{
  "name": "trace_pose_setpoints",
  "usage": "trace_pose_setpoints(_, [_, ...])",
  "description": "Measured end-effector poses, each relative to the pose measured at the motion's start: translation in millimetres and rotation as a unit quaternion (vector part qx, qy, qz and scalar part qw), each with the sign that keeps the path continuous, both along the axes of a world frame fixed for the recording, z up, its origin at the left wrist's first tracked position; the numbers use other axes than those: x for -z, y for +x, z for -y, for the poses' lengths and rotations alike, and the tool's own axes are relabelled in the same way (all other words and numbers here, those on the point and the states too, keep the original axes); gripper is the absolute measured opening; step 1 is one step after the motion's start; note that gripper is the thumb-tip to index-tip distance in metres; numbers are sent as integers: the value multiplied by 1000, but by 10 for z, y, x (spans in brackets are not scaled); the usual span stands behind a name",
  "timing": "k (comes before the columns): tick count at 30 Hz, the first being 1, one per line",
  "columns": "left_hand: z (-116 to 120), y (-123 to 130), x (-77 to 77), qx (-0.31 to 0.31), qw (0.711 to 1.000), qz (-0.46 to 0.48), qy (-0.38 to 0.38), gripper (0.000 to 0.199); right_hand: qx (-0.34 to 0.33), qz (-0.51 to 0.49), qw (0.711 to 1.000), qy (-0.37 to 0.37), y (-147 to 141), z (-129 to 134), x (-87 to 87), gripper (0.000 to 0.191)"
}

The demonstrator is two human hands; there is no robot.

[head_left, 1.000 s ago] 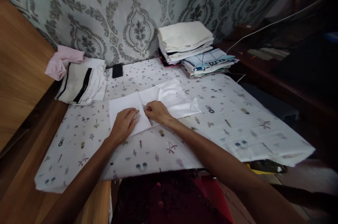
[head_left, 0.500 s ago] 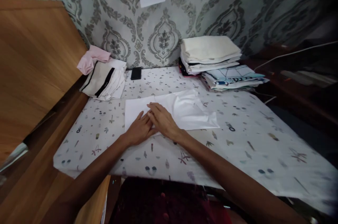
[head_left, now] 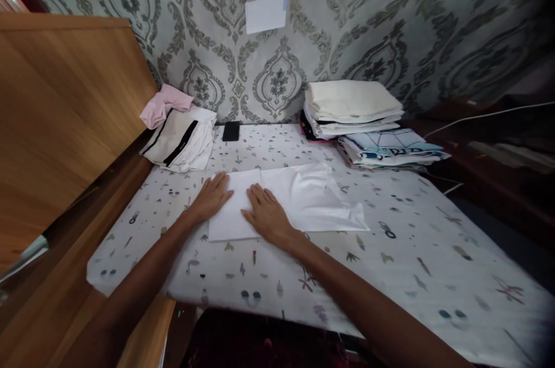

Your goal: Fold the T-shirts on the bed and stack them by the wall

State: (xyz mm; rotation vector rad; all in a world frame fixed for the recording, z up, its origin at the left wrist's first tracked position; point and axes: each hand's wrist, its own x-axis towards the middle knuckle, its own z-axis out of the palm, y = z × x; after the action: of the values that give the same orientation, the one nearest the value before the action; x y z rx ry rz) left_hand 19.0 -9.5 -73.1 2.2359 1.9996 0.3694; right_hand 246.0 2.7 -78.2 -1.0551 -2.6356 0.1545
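A white folded cloth garment lies flat on the patterned bed sheet, smooth at its left and wrinkled toward its right end. My left hand rests flat at the cloth's left edge, fingers stretched out. Pressing on the cloth's middle-left part is my right hand, palm down with its fingers extended. Neither hand grips anything. Which kind of garment it is, I cannot tell.
At the back right stand a stack of cream and white folded cloths and a lower blue-white stack. A striped folded cloth, a pink cloth and a black phone lie at the back left. A wooden panel rises on the left.
My hands were together, overlapping on the cloth; now they are apart. The left hand has slid left to the cloth's edge. The view has tilted up slightly.
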Motion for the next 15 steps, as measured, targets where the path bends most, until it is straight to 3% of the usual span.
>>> trace_pose_setpoints(4, [-209, -283, -30, -45, 993, 67, 89, 43, 0, 26, 999, -30, -12, -3, -137, 58])
trace_pose_setpoints(9, [-437, -445, -124, -48, 989, 97, 96, 12, 16, 46, 997, -59, -154, -164, -321, 58])
trace_pose_setpoints(15, [-450, -389, -160, -23, 988, 121, 93, 4, 40, 62, 995, -72, -241, -328, -259, 65])
